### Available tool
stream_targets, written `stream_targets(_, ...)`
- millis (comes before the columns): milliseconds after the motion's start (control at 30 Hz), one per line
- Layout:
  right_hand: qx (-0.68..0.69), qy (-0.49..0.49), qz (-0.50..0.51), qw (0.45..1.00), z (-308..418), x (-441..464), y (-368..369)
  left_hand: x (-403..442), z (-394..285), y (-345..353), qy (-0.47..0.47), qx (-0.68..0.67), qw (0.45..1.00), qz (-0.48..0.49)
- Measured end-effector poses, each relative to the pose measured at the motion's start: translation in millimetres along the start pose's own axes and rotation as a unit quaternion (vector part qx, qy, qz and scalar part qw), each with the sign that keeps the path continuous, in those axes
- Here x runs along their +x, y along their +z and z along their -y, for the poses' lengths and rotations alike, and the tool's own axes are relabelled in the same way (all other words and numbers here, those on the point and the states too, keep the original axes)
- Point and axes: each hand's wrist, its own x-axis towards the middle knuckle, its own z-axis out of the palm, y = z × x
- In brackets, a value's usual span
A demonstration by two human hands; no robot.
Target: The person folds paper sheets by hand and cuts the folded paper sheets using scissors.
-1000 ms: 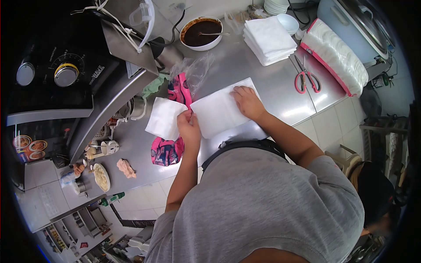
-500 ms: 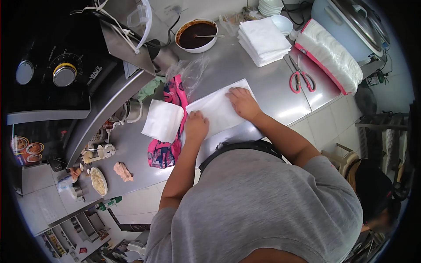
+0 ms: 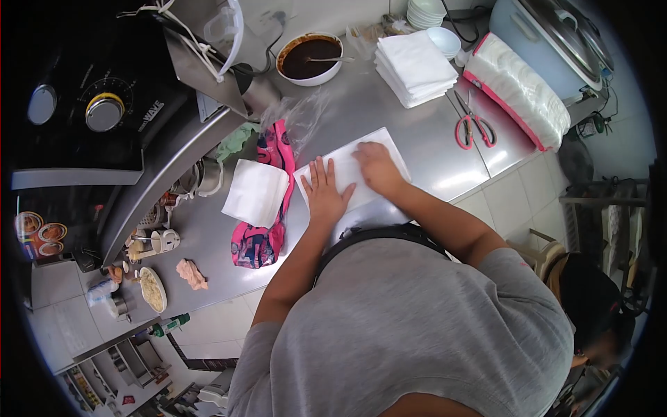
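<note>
White folded paper napkins or sheets (image 3: pixel 392 142) lie on the steel counter in front of me. My left hand (image 3: pixel 325 196) rests flat on their left part, fingers spread. On the upper right part, my right hand (image 3: pixel 379 169) presses down with its fingers curled in, a little blurred; I see nothing held in it. Just left of my left hand sits a smaller stack of folded white napkins (image 3: pixel 256 192), on a pink and navy patterned plastic wrapper (image 3: pixel 257 244).
A taller napkin stack (image 3: pixel 415 66), scissors with pink handles (image 3: pixel 475 131) and a pink-edged napkin pack (image 3: pixel 521 90) lie to the right. At the back stands a bowl of dark sauce (image 3: pixel 309 59) with a spoon. A black appliance (image 3: pixel 83 139) overhangs the left side. Another person (image 3: pixel 590 299) is behind at right.
My left hand has moved right onto the sheets and spread its fingers. My right hand has shifted slightly left, and its fingers have curled in.
</note>
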Motion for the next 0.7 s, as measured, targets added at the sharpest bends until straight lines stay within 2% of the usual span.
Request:
stream_targets(67, 0.064, -0.052, 0.008, 0.997, 26.2, 9.3, 4.3, -2.4, -0.9, 3.6, 0.009, 0.023, 1.000, 0.010)
stream_targets(167, 0.158, -0.015, 0.063, 0.985, 54.6, 3.8, 24.2, -5.2, 10.5, 20.9, 0.009, 0.066, 0.998, 0.018)
stream_targets(267, 0.025, -0.037, 0.071, 0.997, 18.1, -11.3, 9.5, -14.5, 20.7, 13.8, -0.008, -0.001, 1.000, -0.014)
stream_targets(300, -0.018, 0.012, 0.098, 0.995, 16.9, -9.3, -6.0, -19.8, 23.4, 10.7, -0.012, -0.006, 1.000, -0.008)
stream_targets(367, -0.038, 0.021, 0.089, 0.995, 9.3, -14.2, -11.1, -22.5, 28.6, -2.0, -0.018, -0.016, 1.000, -0.003)
stream_targets(467, -0.049, 0.019, 0.091, 0.994, 4.0, -12.5, -8.3, -30.2, 37.5, -47.9, 0.032, -0.077, 0.997, -0.003)
stream_targets(500, -0.051, 0.022, 0.094, 0.994, 6.1, -14.7, -6.1, -32.7, 46.5, -59.0, 0.014, -0.101, 0.991, -0.087)
stream_targets(533, -0.050, 0.020, 0.095, 0.994, 7.4, -15.2, -5.7, -33.8, 56.1, -73.6, 0.014, -0.066, 0.982, -0.174)
stream_targets(567, -0.051, 0.019, 0.097, 0.994, 6.9, -14.7, -7.1, -34.1, 63.0, -87.8, -0.047, 0.011, 0.981, -0.187)
stream_targets(600, -0.054, 0.017, 0.097, 0.994, 6.6, -14.3, -8.1, -36.9, 69.5, -100.3, -0.119, 0.005, 0.976, -0.181)
stream_targets(700, -0.042, 0.014, 0.085, 0.995, 7.1, -15.1, -8.3, -41.5, 103.0, -105.6, -0.148, -0.006, 0.978, -0.147)
